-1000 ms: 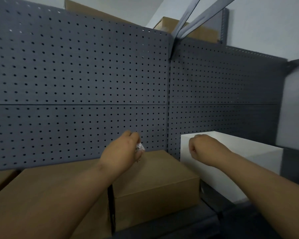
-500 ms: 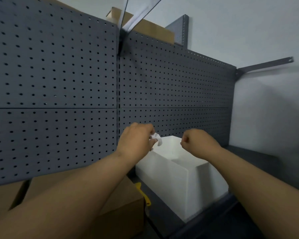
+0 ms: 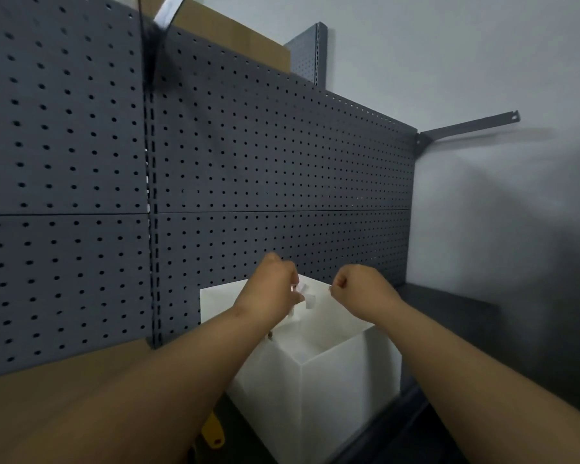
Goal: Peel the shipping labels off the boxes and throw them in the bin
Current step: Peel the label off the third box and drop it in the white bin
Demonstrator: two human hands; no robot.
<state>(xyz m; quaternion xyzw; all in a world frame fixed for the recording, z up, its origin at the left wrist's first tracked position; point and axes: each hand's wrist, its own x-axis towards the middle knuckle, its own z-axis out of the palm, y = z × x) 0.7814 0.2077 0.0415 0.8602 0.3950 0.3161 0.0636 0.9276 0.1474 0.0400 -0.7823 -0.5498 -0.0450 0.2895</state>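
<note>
A white open-topped bin [image 3: 332, 390] stands on the shelf. Over its opening, the left hand [image 3: 268, 293] pinches what seems a crumpled shipping label [image 3: 303, 294]; the right hand [image 3: 362, 289] is fisted, apparently empty. The label is best released well inside the rim.

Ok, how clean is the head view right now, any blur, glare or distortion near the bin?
Head view: wide-angle bending curves the pegboard lines; light is dim and even, no glare; the label scrap at the left hand is smeared and pale against the white bin, so its outline is hard to read.
</note>
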